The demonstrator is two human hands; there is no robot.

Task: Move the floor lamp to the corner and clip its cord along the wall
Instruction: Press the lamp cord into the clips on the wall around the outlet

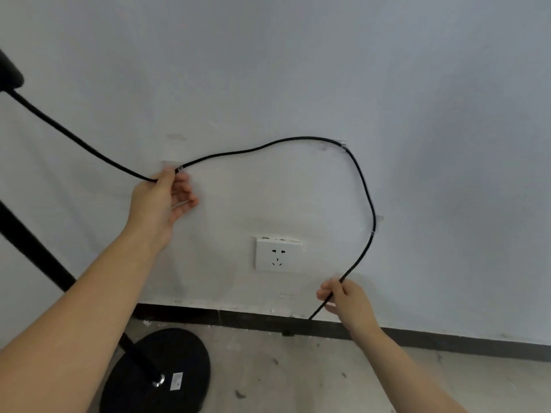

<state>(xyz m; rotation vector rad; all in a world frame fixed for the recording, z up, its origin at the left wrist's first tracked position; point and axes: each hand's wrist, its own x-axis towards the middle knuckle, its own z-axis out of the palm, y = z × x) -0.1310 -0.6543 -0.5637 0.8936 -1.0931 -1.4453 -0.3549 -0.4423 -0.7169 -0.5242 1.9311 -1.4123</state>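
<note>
The black cord (298, 140) arcs across the white wall above the socket. It passes through clear clips at the left (176, 167), top right (343, 145) and right (376, 225). My left hand (162, 198) pinches the cord right at the left clip. My right hand (343, 296) grips the cord low on the right, beside another clear clip (337, 276). The cord's end runs down to the baseboard. The floor lamp's round black base (179, 353) stands on the floor at lower left, and its pole (35, 248) rises along the left edge.
A white wall socket (278, 255) sits inside the cord's loop, with nothing plugged in. A dark baseboard (447, 341) runs along the bottom of the wall. The concrete floor (298, 377) is stained. The lamp's black head (9, 73) shows at upper left.
</note>
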